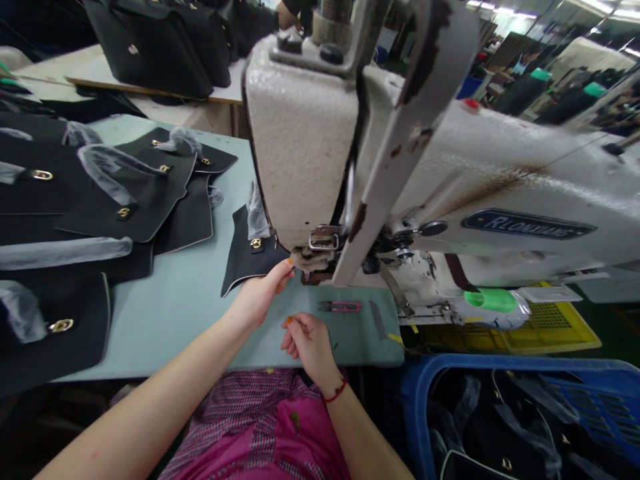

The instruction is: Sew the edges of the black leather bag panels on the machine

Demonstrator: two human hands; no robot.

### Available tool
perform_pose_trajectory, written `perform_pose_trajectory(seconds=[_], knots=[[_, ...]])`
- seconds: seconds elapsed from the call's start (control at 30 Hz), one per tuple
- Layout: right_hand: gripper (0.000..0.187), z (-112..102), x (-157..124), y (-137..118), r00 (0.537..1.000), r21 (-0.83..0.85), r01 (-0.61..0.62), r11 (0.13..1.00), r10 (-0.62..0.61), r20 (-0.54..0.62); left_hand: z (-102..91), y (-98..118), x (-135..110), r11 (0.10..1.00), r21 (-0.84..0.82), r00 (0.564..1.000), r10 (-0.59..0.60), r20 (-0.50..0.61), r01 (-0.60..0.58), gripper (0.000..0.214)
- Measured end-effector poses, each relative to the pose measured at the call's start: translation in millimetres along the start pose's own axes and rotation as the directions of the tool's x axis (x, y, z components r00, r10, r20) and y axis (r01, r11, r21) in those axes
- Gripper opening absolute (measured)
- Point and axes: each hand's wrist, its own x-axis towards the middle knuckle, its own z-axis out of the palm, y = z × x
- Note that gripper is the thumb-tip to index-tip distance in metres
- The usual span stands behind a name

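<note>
Nearest to us stood the white sewing machine [305,147], its paint chipped along the slanting metal bar, its head rising over our work. Just beneath that head lay a black panel [237,257], flat on the table [165,313], its right end hidden by the machine and its near edge trimmed with a pale line. On the panel sat a gold fitting [257,245] and a strap wrapped in clear plastic. Our left hand [264,290] pinched the panel's near edge between thumb and fingers, close beside the machine's foot. Our right hand [310,337] rested nearer to us, its fingers curled in against the thumb; whether anything thin sat between them, we could not tell. A red bracelet [336,391] circled that wrist. Just to the right of it we had pink-handled snips [345,306] and a flat grey strip [377,320]. Across the table's left side, more black panels [135,200] overlapped one another, with plastic-wrapped handles and gold fittings. Low on our right were a blue basket [417,407] holding similar black pieces and, beyond it, a yellow crate [550,333]. Farther off, black bags [150,47] stood on another table.
</note>
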Motion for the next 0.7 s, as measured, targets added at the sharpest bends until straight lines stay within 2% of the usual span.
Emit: perform_pose_trajectory(seconds=[0.13,0.3,0.43,0.57,0.63,0.7], knots=[[0.026,-2,0,3,1.000,-0.019,0.011,1.000,-0.011,0.004,11.7,-7,-11,0.999,-0.048,0.994,-0.008,-0.107,0.003,0.029],[0.029,-2,1,5,0.999,-0.008,0.044,0.999,-0.044,0.009,28.7,-14,-30,0.999,-0.006,0.969,-0.053,-0.240,0.054,0.037],[0.032,0,4,6,0.992,0.027,0.103,0.994,-0.100,-0.082,44.3,-17,-39,0.996,0.036,0.942,-0.059,-0.331,0.075,0.045],[0.027,-3,1,-2,0.940,0.022,0.205,0.979,-0.190,-0.283,51.6,-20,-37,0.996,0.031,0.932,-0.068,-0.355,0.084,0.051],[0.034,-6,-3,-13,0.914,-0.006,0.212,0.977,-0.201,-0.352,45.5,-28,-42,0.986,0.089,0.944,-0.108,-0.312,0.142,0.052],[0.033,-8,-5,-29,0.904,-0.066,0.227,0.972,-0.235,-0.358,29.8,-44,-59,0.973,0.194,0.967,-0.075,-0.242,0.124,0.049]])
